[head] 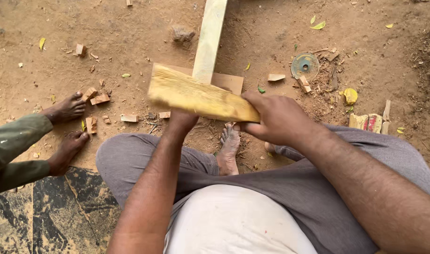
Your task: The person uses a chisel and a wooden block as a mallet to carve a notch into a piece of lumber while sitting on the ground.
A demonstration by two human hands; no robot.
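I hold a short yellowish wooden board (196,96) flat in front of me, above my knees. My right hand (276,117) grips its right end. My left hand (181,121) is under the board near its middle, mostly hidden by it, and supports it from below. A long pale wooden plank (209,40) lies on the ground beyond the board, running away from me. A flat brown piece of wood (229,82) lies under that plank.
I sit on dirt ground strewn with small wood offcuts (99,99) and sawdust. Another person's bare feet (67,109) are at the left. A round cutting disc (304,65) lies at the upper right, a stone (182,34) near the plank. My own foot (229,148) shows between my knees.
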